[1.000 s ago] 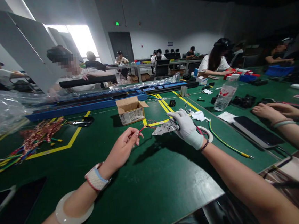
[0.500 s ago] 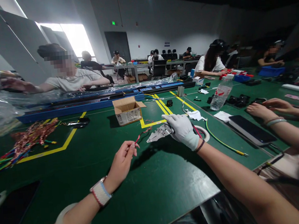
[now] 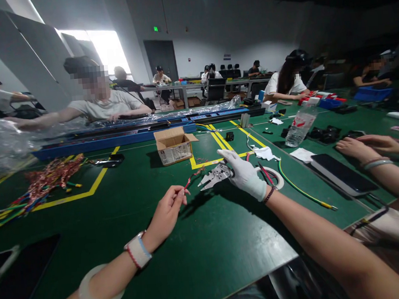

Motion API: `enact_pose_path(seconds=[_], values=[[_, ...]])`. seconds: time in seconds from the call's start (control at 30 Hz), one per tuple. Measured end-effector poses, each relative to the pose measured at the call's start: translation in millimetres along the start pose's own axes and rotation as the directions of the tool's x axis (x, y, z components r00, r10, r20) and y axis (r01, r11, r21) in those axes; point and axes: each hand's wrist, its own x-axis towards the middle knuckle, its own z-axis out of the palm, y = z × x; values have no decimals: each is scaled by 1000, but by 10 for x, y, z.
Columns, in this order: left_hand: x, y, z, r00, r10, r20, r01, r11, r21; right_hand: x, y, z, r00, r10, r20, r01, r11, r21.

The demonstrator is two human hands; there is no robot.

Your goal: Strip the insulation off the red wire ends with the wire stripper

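Between the fingertips of my bare left hand (image 3: 171,207) is a short red wire (image 3: 188,183), its frayed copper end pointing up and to the right. My right hand (image 3: 244,173), in a white glove, is closed around the handles of wire strippers (image 3: 216,176). Their jaws stand apart and point left toward the wire, with a gap between the two. The red handles (image 3: 266,174) show partly below the glove. Under the right wrist lies a roll of white tape (image 3: 276,179). Small copper scraps (image 3: 203,160) are scattered on the green table behind the wire.
A small open cardboard box (image 3: 174,147) stands behind my hands. At left lies a heap of stripped copper wires (image 3: 53,178). To the right are a green-yellow cable (image 3: 303,191), a water bottle (image 3: 300,124), a black power bank (image 3: 343,174) and a co-worker's hands (image 3: 360,149).
The strippers' jaws have opened wider, and the gap to the red wire remains. The whole view has shifted slightly, so things sit a little further right.
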Motion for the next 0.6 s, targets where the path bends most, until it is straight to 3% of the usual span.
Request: enact_pose_path(seconds=[0.13, 0.6], values=[[-13, 33, -3, 1000, 2, 29, -2, 1000, 11, -2, -12, 15, 998, -46, -30, 48, 995, 82], [-37, 68, -6, 998, 21, 52, -24, 998, 56, -35, 15, 73, 996, -29, -82, 43, 984, 174]])
